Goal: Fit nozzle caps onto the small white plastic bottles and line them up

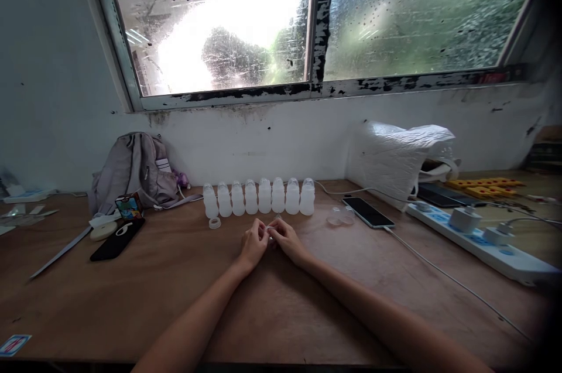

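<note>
One small pale piece (270,233) sits near the centre of the frame, between the fingertips of your two hands and low over the counter (263,326). Most of it is hidden, so you cannot tell its exact shape. Your left hand (254,242) and right hand (287,239) meet at it, fingers bent inward, and each grip looks closed in a light pinch on the piece. The step in hand looks like close fingertip work on this piece, with both hands sharing it. As a judgement, the next move calls for a steady, gentle hold and small, even finger motions, because something this slight could slip or turn.

Just beyond your hands, eight translucent bottles (264,196) stand upright in a row, clear domed tops upward. A pale ring (214,223) lies in front of the row's left end. Right of centre, clear round pieces (340,217) lie flat beside a phone (369,212) with a white cable (439,267) plugged in. Farther right stretches a white power strip (478,244) with adapters in it, and a silvery bag (386,156) stands behind, against the wall (272,150). At the left of the frame, a grey backpack (132,171) slumps near the wall, with a small colourful box (129,206), a round cream-coloured item (103,231) and a flat black item (112,247) in front of it.
</note>
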Available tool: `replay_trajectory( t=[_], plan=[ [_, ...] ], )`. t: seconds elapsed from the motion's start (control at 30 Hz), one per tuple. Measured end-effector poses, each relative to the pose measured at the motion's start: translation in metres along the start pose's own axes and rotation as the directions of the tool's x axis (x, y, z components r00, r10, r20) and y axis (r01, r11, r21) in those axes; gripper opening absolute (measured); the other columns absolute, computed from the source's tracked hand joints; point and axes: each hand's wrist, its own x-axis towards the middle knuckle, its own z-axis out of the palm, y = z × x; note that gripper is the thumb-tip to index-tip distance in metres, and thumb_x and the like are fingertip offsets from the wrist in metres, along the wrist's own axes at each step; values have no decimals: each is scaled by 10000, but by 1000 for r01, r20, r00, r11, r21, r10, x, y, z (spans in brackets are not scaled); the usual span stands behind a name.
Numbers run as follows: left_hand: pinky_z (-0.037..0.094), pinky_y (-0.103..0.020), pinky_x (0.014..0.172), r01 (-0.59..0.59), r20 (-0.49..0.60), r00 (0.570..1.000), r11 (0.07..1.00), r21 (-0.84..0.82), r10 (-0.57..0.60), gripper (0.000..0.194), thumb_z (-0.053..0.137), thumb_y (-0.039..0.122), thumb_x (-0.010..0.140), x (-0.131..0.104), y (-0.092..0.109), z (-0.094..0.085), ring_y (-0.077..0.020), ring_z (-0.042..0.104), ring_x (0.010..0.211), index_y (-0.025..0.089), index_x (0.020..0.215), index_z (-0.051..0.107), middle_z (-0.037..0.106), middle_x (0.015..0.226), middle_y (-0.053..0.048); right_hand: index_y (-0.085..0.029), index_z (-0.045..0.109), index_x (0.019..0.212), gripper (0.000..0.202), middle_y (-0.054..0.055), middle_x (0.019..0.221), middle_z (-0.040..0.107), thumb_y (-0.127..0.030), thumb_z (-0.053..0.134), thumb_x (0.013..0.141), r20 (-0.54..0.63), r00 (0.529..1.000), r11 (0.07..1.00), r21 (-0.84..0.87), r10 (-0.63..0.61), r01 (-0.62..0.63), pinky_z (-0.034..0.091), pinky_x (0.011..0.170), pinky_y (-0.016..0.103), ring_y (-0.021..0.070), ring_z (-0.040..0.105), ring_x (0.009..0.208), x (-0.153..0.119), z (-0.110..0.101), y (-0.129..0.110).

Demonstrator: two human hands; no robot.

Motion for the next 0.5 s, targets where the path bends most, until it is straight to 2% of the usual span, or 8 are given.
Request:
replay_trajectory(
  t=[0.13,0.3,0.4,0.5],
  plan=[
    [403,-217,604,-9,13,1000,1000,-18,9,81,426,259,762,1,0,-4,-117,549,643,202,799,471,576,706,8,-174,504,761,199,-17,622,546,-369,472,738,-23,999,1000,5,24,-24,446,450,230,103,512,488,1,0,3],
    [417,-235,665,-40,17,999,999,-34,41,174,496,205,706,1,0,-6,-131,558,728,201,879,481,593,794,-8,-177,529,845,164,17,782,586,-263,509,707,-63,997,994,-108,-40,33,462,638,260,146,557,721,3,-2,5],
    [418,-245,682,-65,6,998,998,-17,65,183,498,183,698,1,-1,-5,-135,556,747,198,880,487,591,810,-10,-179,521,861,167,20,816,589,-240,504,707,-64,994,981,-179,-91,79,445,692,272,144,555,746,3,-2,5],
    [420,-245,684,-77,-5,997,997,-21,77,190,486,167,704,2,-3,-5,-135,558,753,197,892,488,593,816,-12,-188,493,898,192,17,823,590,-249,494,716,-48,994,980,-180,-98,88,446,676,267,137,559,728,2,-1,4]
  ],
)
